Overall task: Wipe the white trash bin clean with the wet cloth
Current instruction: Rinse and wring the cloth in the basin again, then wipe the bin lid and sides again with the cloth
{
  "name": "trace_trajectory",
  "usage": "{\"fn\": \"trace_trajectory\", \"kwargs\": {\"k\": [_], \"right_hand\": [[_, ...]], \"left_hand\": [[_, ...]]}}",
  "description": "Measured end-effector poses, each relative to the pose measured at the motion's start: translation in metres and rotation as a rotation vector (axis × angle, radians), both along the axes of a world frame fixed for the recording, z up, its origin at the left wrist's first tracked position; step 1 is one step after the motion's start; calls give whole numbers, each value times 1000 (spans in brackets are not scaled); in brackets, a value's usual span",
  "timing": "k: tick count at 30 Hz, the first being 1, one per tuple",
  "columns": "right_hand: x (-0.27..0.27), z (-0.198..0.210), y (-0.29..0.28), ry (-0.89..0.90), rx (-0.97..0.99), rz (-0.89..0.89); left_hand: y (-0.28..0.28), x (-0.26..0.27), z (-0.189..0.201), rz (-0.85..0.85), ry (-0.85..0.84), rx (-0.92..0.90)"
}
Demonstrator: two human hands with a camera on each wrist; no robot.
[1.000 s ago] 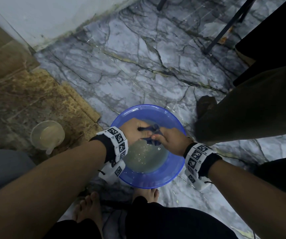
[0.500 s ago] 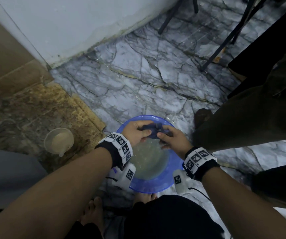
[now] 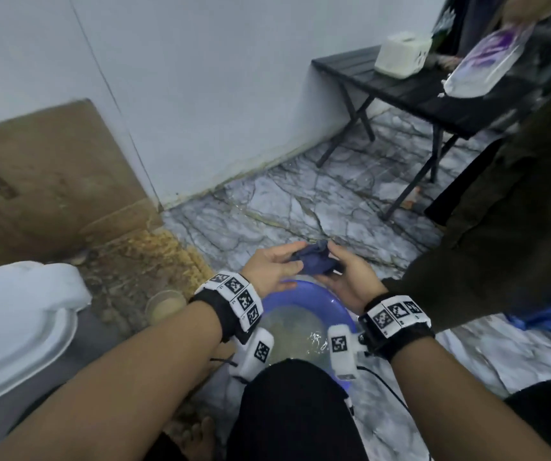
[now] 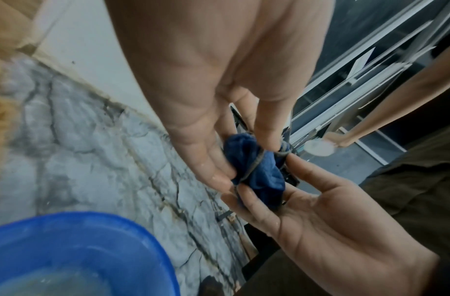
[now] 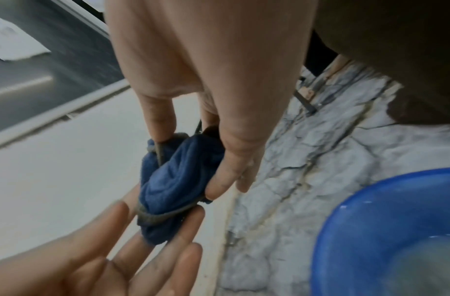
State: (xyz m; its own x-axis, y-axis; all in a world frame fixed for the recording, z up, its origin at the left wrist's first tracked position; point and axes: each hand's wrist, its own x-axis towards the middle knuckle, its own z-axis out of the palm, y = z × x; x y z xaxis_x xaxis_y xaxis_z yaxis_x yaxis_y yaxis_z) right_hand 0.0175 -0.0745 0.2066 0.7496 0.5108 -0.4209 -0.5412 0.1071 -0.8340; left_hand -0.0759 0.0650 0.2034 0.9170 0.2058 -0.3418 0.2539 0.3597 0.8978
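A crumpled wet blue cloth [image 3: 314, 261] hangs just above the far rim of a blue basin [image 3: 342, 309] of cloudy water on the marble floor. My left hand [image 3: 292, 259] pinches its left end between thumb and fingers [image 4: 213, 172]. My right hand [image 3: 332, 261] holds its right end, thumb on top and fingers [image 5: 226, 176] underneath. The wrist views show the cloth [image 4: 257, 174] [image 5: 178, 180] bunched between both hands, with the basin [image 4: 79, 230] [image 5: 371, 196] below. The white trash bin [image 3: 18, 327] lies at the left edge beside my left forearm, partly cut off.
A plastic cup [image 3: 164, 306] of murky liquid stands left of the basin. A cardboard box [image 3: 44, 181] leans on the wall behind it. A black folding table [image 3: 417, 91] with a white box [image 3: 402, 59] stands at the back right. Another person in dark clothes [image 3: 500, 244] is close on the right.
Both hands have lifted the cloth out of the basin water and hold it above the far rim. The head view has tilted up, bringing the wall, table and bin into sight.
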Motion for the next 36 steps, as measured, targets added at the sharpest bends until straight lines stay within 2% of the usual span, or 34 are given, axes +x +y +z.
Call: {"fn": "trace_trajectory", "kwargs": {"k": [3, 8, 15, 19, 27, 30, 33, 36], "right_hand": [[-12, 33, 12, -62, 48, 53], [-35, 83, 39, -215, 2, 158], [-74, 144, 89, -351, 26, 293], [-111, 170, 124, -413, -9, 421], [-199, 168, 206, -395, 24, 496], [-232, 158, 224, -348, 46, 522], [-262, 146, 233, -301, 13, 651], [-287, 130, 239, -281, 13, 693]], "left_hand": [[7, -16, 32, 25, -51, 94], [30, -48, 80, 128, -133, 193], [66, -108, 142, 306, -243, 267], [86, -153, 162, 459, -264, 332], [117, -249, 166, 758, -240, 338], [123, -282, 158, 841, -200, 329], [126, -310, 145, 903, -140, 334], [125, -332, 128, 921, -69, 335]]}}
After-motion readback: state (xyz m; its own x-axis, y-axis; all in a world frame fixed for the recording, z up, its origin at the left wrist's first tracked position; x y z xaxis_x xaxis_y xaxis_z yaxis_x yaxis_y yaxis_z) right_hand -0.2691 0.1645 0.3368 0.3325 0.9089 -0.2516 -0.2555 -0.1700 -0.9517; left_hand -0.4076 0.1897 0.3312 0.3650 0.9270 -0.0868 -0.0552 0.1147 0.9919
